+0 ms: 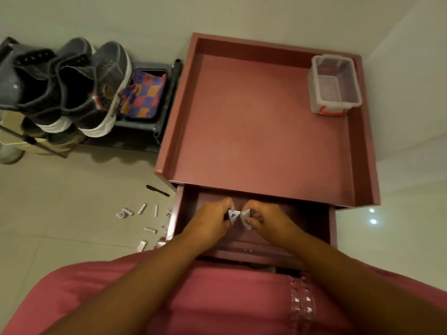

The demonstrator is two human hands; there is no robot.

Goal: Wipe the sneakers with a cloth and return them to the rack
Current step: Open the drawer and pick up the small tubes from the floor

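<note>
Pale tiled floor (60, 201), cream wall behind. At six o'clock your pink garment is filling the frame. Just beyond, over the open drawer (254, 240), your left hand (210, 220) and right hand (262, 220) are each pinching a small white packet (238, 216); what it is remains unclear. The wiping step is not yet starting. At ten o'clock, the sneakers (72, 88) are sitting on the rack (145, 131), the checked cloth (145, 95) beside them: you will be reaching there next. The lower rack is cut off.

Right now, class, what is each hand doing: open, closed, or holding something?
Left hand: closed, pinching a small white packet over the open drawer.
Right hand: closed, pinching another small white piece.
</note>
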